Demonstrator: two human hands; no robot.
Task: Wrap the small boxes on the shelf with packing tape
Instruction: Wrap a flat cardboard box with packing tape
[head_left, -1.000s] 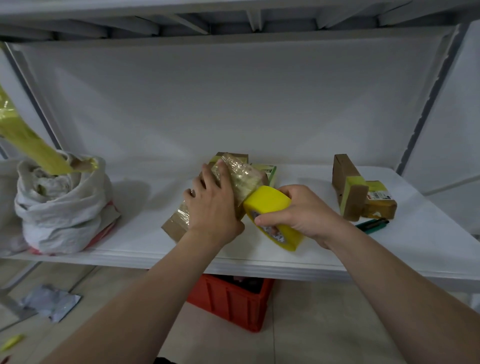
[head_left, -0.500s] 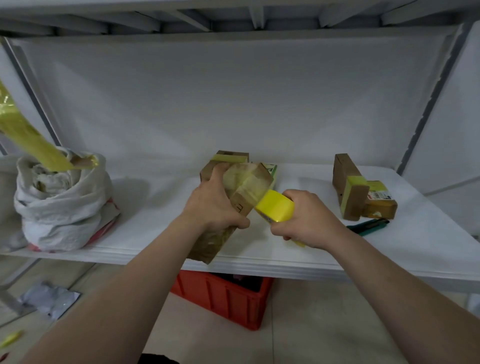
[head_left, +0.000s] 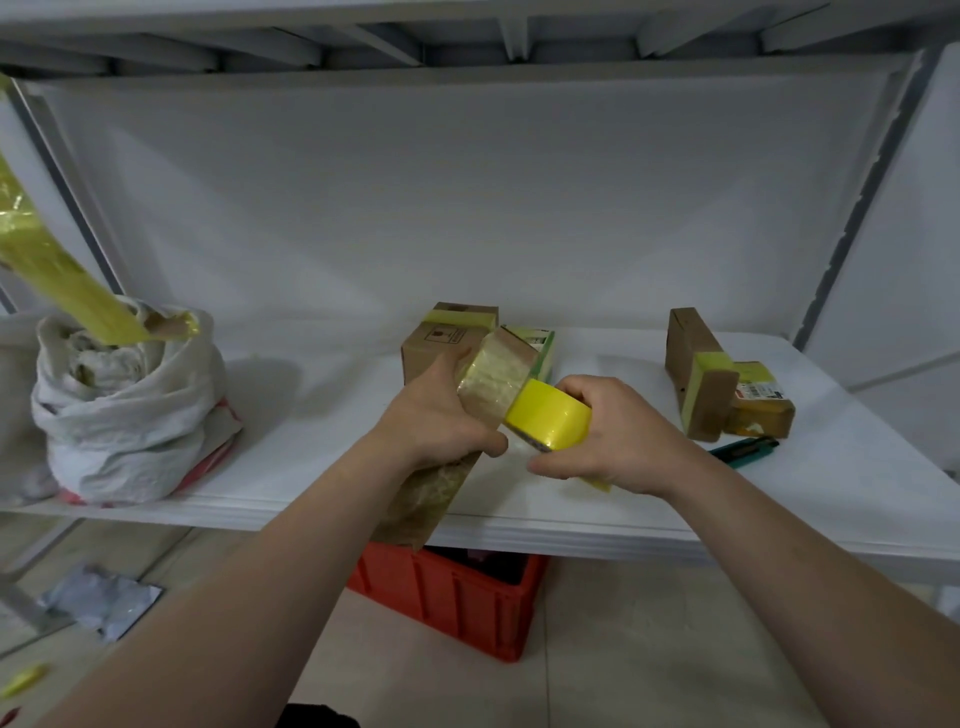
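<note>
Left hand (head_left: 435, 415): fingers curl round a long box (head_left: 470, 415) covered in tape, tilted over the shelf (head_left: 322, 431) edge.
Right hand (head_left: 613, 436): grips the yellow tape roll (head_left: 548, 418), touching the box.

Five boxes (head_left: 447, 340), one tape roll (head_left: 550, 418), one sack (head_left: 124, 415), one crate (head_left: 457, 597), one marker (head_left: 745, 449).

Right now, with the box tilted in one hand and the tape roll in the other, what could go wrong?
1. Only the left hand grips the box, whose lower end hangs past the shelf edge, with the crate below; it might slip and drop.
2. The roll in the right hand sits tight against the box, so tape could crease or stick to itself.
</note>
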